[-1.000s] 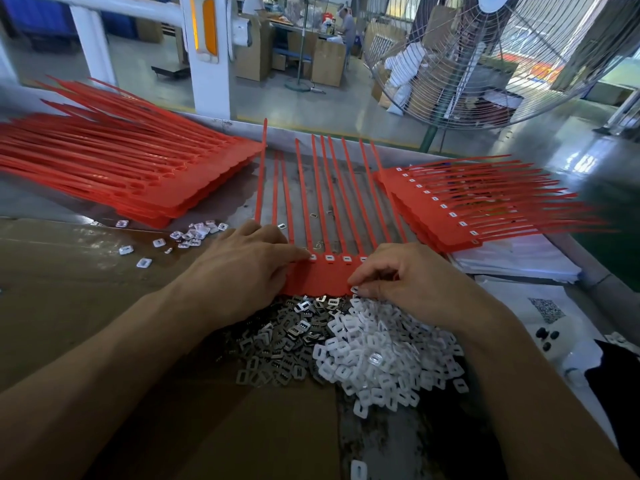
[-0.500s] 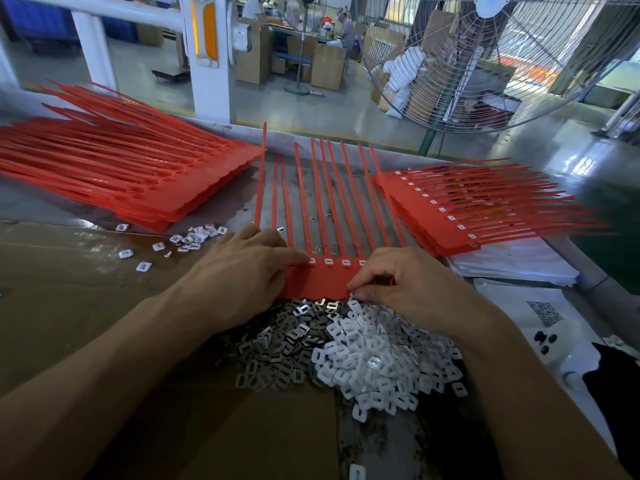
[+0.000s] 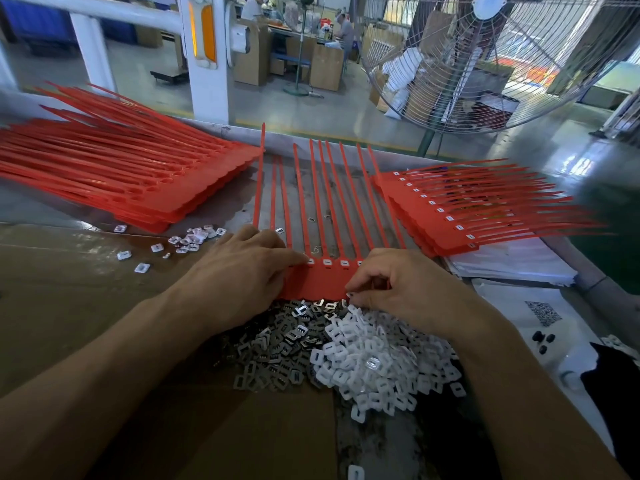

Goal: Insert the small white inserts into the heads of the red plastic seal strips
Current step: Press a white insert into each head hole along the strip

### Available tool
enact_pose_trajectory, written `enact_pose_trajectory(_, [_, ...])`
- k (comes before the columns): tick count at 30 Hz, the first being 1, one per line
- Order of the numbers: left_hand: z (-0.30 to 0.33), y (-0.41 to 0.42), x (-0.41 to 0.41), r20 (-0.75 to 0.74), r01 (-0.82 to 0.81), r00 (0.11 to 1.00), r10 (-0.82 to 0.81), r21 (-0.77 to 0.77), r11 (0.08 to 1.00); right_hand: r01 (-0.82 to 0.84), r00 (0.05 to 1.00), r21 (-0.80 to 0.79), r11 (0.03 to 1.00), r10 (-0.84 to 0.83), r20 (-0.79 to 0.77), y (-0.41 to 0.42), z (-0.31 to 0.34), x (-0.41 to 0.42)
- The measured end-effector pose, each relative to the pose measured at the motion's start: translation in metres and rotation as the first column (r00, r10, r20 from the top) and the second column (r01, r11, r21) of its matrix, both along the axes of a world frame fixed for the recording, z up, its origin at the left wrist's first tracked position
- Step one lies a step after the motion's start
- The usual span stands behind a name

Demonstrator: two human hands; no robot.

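Observation:
A joined row of red seal strips point(image 3: 320, 282) lies in front of me, tails pointing away, with white inserts showing in several heads. My left hand point(image 3: 242, 268) rests on the left end of the row, its fingertips pressing at a head. My right hand point(image 3: 398, 282) hovers with curled fingers at the row's near right edge, fingertips touching the top of the white insert pile point(image 3: 377, 362). Whether it pinches an insert I cannot tell. A pile of grey metal clips point(image 3: 277, 344) lies left of the white one.
A stack of red strips without inserts point(image 3: 114, 178) lies at the left, a stack with inserts point(image 3: 460, 209) at the right. Loose inserts point(image 3: 187, 239) are scattered near the left stack. White sheets point(image 3: 509, 265) and a big fan point(image 3: 485, 57) sit at the right.
My right hand has drawn back a little from the strip heads toward the top of the white pile. The left hand stays pressed on the row.

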State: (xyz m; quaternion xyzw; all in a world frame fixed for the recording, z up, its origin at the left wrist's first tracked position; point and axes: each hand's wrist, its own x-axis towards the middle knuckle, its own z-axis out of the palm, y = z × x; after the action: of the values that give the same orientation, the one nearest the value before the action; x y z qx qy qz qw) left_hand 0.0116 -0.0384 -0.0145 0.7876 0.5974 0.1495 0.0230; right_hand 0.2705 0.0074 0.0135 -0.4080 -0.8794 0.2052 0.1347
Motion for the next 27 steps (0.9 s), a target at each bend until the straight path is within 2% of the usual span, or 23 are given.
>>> enact_pose_trajectory(13, [0.000, -0.001, 0.000, -0.014, 0.001, 1.000, -0.001, 0.004, 1.000, 0.015, 1.000, 0.039, 0.999, -0.015, -0.020, -0.002, -0.001, -0.001])
enact_pose_trajectory(17, [0.000, -0.001, 0.000, -0.011, 0.004, 1.000, -0.004, 0.012, 1.000, 0.176, 0.962, 0.061, 0.983, -0.158, -0.221, 0.000, -0.003, -0.002])
enact_pose_trajectory(21, [-0.002, 0.000, 0.000, -0.010, 0.006, 1.000, -0.006, 0.017, 1.000, 0.405, 0.824, -0.006, 0.914, -0.368, -0.431, 0.010, -0.004, 0.008])
enact_pose_trajectory(23, [-0.002, 0.001, -0.001, -0.010, 0.004, 1.000, -0.004, 0.014, 1.000, 0.464, 0.783, -0.032, 0.885, -0.427, -0.453, 0.014, -0.007, 0.014])
enact_pose_trajectory(27, [-0.002, 0.001, -0.001, -0.011, 0.008, 1.000, -0.008, 0.009, 1.000, 0.517, 0.761, -0.064, 0.853, -0.493, -0.421, 0.021, -0.012, 0.019])
